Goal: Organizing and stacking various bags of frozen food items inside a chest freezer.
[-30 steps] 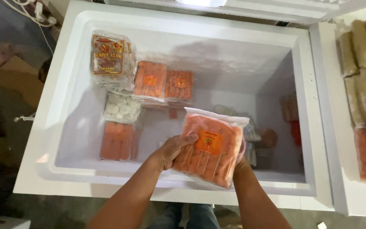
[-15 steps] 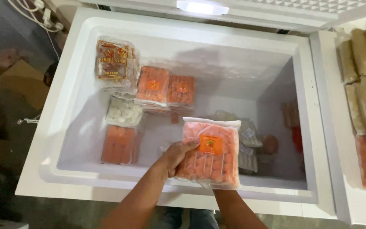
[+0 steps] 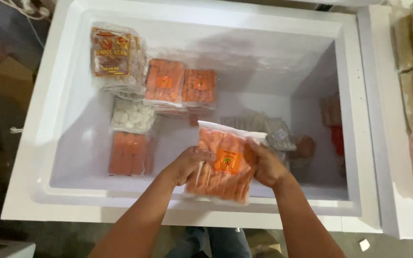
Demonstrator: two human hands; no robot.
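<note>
Sausage pack (image 3: 225, 165): clear bag of orange sausages, held upright over the chest freezer's (image 3: 206, 212) front edge. Left hand (image 3: 187, 165) grips its left side, right hand (image 3: 266, 165) its right. More orange packs (image 3: 164, 81) line the freezer's back wall.

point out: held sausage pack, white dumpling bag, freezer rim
held sausage pack (image 3: 225, 165), head view, on its orange label.
white dumpling bag (image 3: 131, 114), head view, bag's middle.
freezer rim (image 3: 178, 217), head view, near front edge.
</note>
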